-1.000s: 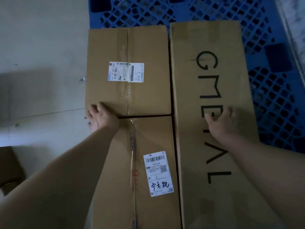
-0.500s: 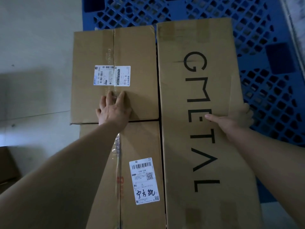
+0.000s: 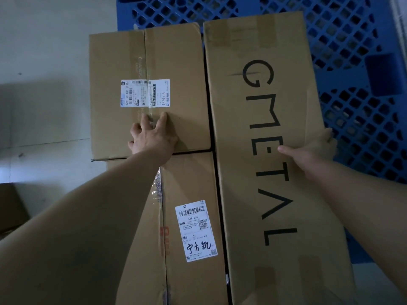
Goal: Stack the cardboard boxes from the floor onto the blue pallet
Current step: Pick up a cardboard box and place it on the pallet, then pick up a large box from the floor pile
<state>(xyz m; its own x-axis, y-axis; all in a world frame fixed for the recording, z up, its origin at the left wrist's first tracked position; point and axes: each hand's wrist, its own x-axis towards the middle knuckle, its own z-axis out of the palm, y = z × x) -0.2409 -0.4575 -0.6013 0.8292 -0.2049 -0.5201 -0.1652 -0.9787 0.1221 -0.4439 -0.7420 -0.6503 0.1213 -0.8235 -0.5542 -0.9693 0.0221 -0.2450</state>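
Three cardboard boxes lie side by side on the blue pallet (image 3: 361, 62). The far left box (image 3: 176, 62) carries a white label, and my left hand (image 3: 152, 137) rests flat on its near part with fingers spread. The near left box (image 3: 189, 177) has a handwritten label and lies partly under my left forearm. The long box printed GMETAL (image 3: 259, 119) fills the right side. My right hand (image 3: 312, 148) grips its right edge, thumb lying on top and fingers wrapped over the side.
Grey floor (image 3: 44, 62) lies to the left of the boxes. A dark brown box corner (image 3: 11, 205) sits on the floor at the lower left. The pallet's open blue grid stretches past the boxes to the right and beyond them.
My left hand moved from the far left box's near left corner onto its top, below the label. My right hand slid from the top of the long box to its right edge.
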